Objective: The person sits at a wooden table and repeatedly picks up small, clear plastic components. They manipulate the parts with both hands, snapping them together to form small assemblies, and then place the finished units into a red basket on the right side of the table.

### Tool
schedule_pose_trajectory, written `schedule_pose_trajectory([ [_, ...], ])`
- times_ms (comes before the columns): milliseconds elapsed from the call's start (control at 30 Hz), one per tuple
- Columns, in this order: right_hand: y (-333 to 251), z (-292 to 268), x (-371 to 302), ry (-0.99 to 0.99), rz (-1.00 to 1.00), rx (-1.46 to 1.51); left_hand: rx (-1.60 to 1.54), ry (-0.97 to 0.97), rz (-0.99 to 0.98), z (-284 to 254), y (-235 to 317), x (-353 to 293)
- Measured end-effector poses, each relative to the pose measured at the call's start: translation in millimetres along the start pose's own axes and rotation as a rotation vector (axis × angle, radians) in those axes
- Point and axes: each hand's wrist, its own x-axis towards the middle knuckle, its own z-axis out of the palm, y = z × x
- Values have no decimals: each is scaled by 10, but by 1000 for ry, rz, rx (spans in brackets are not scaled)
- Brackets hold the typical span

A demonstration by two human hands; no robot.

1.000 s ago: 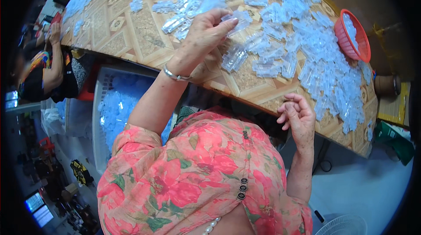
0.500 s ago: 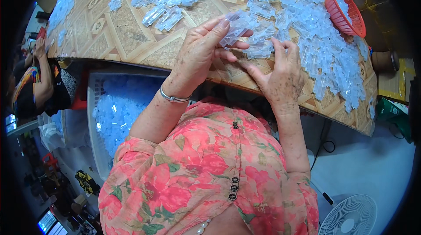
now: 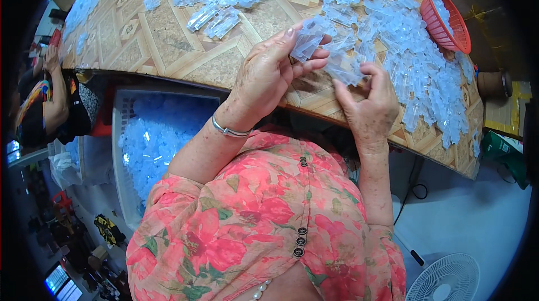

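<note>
My left hand [image 3: 269,68] is closed around a small fanned bunch of clear plastic pieces [image 3: 309,37], pressed between thumb and fingers above the table's near edge. Close by on the right, my right hand [image 3: 373,104] has thumb and bent forefinger on other clear plastic pieces [image 3: 345,69], which look slightly lifted and blurred. How many pieces each hand has cannot be made out. Beyond and right of both hands lies a wide loose heap of the same flat, bluish, see-through pieces [image 3: 418,71] on the patterned table [image 3: 168,48].
A red plastic basket [image 3: 449,26] with clear pieces stands at the far right. Left below the table edge is a white crate [image 3: 117,149] full of bluish pieces. Another person's arm [image 3: 53,93] shows at far left. A white fan [image 3: 446,281] stands at lower right.
My right hand has moved slightly right and now has clear plastic pieces at its fingertips. My left hand has shifted a little right, still holding its bunch.
</note>
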Motion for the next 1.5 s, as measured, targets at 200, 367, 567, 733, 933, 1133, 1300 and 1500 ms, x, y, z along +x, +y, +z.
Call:
schedule_pose_trajectory([
  [200, 9, -161, 0, 163, 108, 152, -30, -51, -97, 181, -98, -29],
  [367, -126, -167, -34, 74, -143, 189, -151, -2, -180, 312, -282, -10],
  [567, -139, -299, -93, -39, -78, 287, -91, -51, -230, 305, -334, -5],
  [733, -70, -325, -48, -59, -69, 324, -35, -204, -264, 322, -310, -37],
  [933, -22, -308, -94, -99, -7, 327, -40, -214, -263, 383, -271, -48],
  [1133, -8, -308, -138, -51, 47, 425, -9, -275, -258, 401, -237, -75],
  [1300, 17, -304, -147, -42, 54, 436, 43, -273, -278, 404, -231, -97],
  [1500, 25, -292, -173, -37, 56, 454, 56, -270, -286, 376, -275, -103],
])
